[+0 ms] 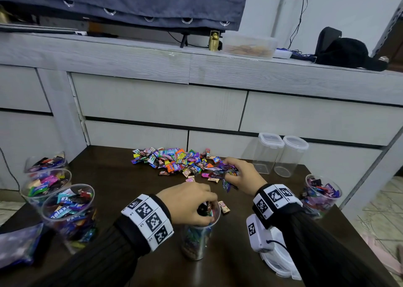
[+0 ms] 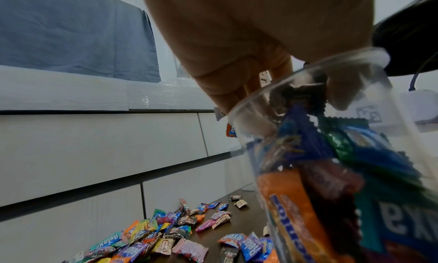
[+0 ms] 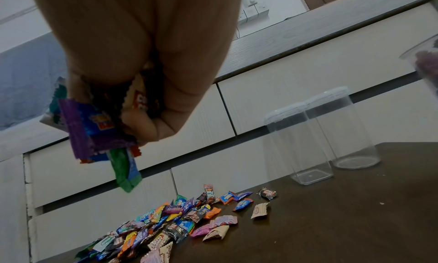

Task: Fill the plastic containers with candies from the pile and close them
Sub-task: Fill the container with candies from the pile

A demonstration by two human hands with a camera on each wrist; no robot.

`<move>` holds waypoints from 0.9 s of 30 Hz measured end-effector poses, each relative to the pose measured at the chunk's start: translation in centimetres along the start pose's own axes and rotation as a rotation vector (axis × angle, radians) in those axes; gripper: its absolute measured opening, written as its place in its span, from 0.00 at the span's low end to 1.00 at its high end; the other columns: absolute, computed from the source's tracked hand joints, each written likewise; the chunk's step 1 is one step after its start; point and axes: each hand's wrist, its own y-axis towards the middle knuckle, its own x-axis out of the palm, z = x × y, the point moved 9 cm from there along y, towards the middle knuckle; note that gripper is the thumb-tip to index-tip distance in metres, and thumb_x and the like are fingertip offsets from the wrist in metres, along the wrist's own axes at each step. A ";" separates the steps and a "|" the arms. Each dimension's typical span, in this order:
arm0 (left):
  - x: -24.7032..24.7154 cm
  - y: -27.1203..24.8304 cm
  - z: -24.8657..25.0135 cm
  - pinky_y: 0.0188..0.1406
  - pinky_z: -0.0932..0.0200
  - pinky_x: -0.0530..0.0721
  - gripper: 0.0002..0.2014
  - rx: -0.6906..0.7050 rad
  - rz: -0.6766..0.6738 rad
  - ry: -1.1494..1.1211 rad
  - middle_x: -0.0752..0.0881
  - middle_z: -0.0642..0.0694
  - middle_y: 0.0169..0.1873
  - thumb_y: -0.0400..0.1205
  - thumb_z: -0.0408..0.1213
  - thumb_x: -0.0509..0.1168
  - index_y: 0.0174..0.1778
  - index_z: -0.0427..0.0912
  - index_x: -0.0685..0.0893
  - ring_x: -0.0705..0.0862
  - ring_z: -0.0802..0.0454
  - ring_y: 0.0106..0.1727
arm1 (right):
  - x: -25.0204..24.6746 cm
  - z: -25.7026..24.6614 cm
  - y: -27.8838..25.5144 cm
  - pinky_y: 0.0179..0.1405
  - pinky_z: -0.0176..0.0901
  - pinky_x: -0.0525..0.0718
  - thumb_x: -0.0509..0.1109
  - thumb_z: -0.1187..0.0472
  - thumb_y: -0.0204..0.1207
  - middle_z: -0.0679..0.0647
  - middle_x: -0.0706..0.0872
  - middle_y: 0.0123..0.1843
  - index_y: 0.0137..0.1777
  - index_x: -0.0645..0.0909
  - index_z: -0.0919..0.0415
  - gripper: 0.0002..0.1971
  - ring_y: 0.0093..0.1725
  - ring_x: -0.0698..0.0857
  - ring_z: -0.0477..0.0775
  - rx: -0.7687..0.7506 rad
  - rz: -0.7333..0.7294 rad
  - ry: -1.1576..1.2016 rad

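A dark worktop [image 1: 122, 177] stands against a pale cabinet [image 1: 161, 103] with drawers. At its far middle lies the pile [image 1: 174, 160] of wrapped candies, spread loosely. At the far right two empty jars [image 1: 267, 153] stand side by side with white lids on, one square, one round. Three filled cups [image 1: 69, 210] cluster at the left edge, and another filled cup [image 1: 322, 195] stands at the right edge, all without lids. Near the front middle stands an open cup [image 1: 197, 241], partly filled. The left hand [image 1: 187, 205] is over its mouth, fingers curled and pinching a few dark wrappers [image 2: 298, 96] just inside the rim. The right hand [image 1: 242, 175] is held above the worktop at the near edge of the pile, fingers closed round a bunch of candies [image 3: 99, 128], purple, blue and green wrappers hanging out below the fist. A single candy [image 1: 224, 206] lies on the worktop just beside the open cup.
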 end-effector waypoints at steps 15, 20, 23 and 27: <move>-2.3 -3.0 -0.9 0.55 0.53 0.84 0.15 0.010 0.312 -0.292 0.88 0.61 0.54 0.74 0.56 0.70 0.51 0.53 0.84 0.85 0.64 0.55 | -2.5 -2.3 -0.4 0.46 0.44 0.82 0.68 0.69 0.75 0.56 0.86 0.49 0.53 0.78 0.56 0.10 0.48 0.84 0.54 -0.093 0.086 0.161; -2.4 -4.6 -3.5 0.50 0.49 0.84 0.25 -0.077 0.520 -0.513 0.83 0.59 0.44 0.64 0.65 0.78 0.44 0.58 0.74 0.83 0.58 0.49 | -0.9 -4.4 -1.0 0.44 0.35 0.77 0.68 0.70 0.75 0.51 0.83 0.49 0.52 0.77 0.53 0.12 0.46 0.82 0.49 -0.143 0.039 0.238; -2.1 -5.7 -5.9 0.54 0.48 0.82 0.38 -0.213 0.629 -0.520 0.74 0.57 0.51 0.54 0.76 0.75 0.49 0.61 0.66 0.78 0.57 0.54 | 0.5 -5.4 -1.8 0.46 0.35 0.78 0.68 0.70 0.75 0.51 0.84 0.51 0.54 0.79 0.57 0.11 0.49 0.82 0.49 -0.185 0.006 0.226; -0.5 -5.4 -6.7 0.72 0.60 0.73 0.62 -0.200 0.580 -0.687 0.65 0.57 0.73 0.48 0.79 0.73 0.77 0.60 0.57 0.71 0.65 0.74 | 2.2 -7.0 -2.7 0.51 0.51 0.81 0.69 0.68 0.73 0.55 0.86 0.49 0.53 0.81 0.60 0.09 0.49 0.83 0.56 -0.288 -0.092 0.138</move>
